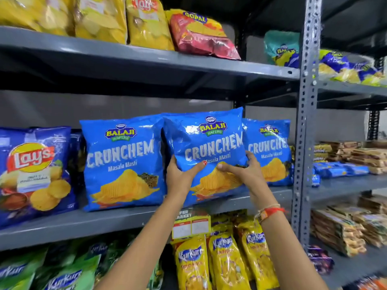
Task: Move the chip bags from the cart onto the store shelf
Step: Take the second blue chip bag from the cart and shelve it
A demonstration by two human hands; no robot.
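A blue Crunchem chip bag (206, 141) stands upright at the front of the grey middle shelf (117, 220). My left hand (181, 174) grips its lower left edge, thumb across the front. My right hand (244, 170) holds its lower right side, fingers wrapped behind. A second Crunchem bag (122, 162) stands just to its left and a third one (270, 149) is partly behind it on the right. The cart is out of view.
A blue Lay's bag (34, 172) fills the shelf's left end. Yellow bags (100, 17) and a red Gopal bag (201, 36) lie on the upper shelf. Yellow Kurkure bags (226, 260) hang below. A perforated grey upright (305, 126) separates a neighbouring rack of biscuit packs (351, 158).
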